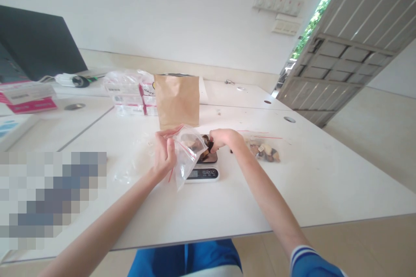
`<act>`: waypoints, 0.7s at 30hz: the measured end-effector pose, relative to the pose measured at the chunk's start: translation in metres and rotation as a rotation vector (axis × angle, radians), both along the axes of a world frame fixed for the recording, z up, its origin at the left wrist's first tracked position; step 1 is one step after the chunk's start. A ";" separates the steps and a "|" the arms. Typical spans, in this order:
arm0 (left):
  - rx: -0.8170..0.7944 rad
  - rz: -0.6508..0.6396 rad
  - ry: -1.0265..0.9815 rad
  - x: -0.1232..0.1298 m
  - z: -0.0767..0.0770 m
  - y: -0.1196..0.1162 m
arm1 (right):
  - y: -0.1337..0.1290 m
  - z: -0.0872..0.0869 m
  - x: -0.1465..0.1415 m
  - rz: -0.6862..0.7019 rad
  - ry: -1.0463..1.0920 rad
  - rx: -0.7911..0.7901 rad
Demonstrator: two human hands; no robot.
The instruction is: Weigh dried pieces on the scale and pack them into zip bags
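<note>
A white digital scale [212, 174] stands near the middle of the table. Dark and brown dried pieces [205, 152] lie over its dark plate. My left hand [165, 150] is closed on a clear zip bag [186, 169], whose mouth faces right over the scale's left part. At the plate's upper right, the fingers of my right hand [221, 139] are pressed together on the dark pieces. A filled clear bag [265, 151] of similar pieces lies to the right of my right forearm.
A brown paper bag [178, 101] stands upright behind the scale. Wrapped pink and white boxes [128, 95] are left of it. Crumpled clear plastic bags [133, 160] lie left of my left hand. A black monitor [42, 43] stands at the back left.
</note>
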State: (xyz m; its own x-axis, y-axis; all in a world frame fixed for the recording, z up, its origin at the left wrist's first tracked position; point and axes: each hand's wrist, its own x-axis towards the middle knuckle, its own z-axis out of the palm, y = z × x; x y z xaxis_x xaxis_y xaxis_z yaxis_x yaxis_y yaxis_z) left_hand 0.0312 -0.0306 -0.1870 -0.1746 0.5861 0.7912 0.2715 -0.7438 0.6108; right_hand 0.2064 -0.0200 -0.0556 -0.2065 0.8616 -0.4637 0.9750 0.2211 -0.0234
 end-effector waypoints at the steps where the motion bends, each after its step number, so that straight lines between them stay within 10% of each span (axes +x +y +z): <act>1: -0.008 0.008 -0.003 -0.001 -0.002 0.000 | 0.000 -0.001 -0.002 0.007 -0.009 -0.003; 15: -0.068 0.017 -0.138 0.009 0.003 -0.011 | -0.002 0.006 0.010 0.011 0.063 0.069; 21: -0.053 0.041 -0.149 0.011 0.012 -0.014 | -0.014 0.027 0.030 0.175 0.558 0.300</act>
State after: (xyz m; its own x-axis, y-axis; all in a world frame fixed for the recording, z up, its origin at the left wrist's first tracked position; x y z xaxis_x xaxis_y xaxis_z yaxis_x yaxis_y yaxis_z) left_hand 0.0419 -0.0445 -0.1747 -0.3127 0.6165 0.7226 0.2042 -0.6993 0.6851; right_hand 0.2367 -0.0340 -0.0290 -0.4951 0.8688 0.0086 0.7835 0.4507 -0.4278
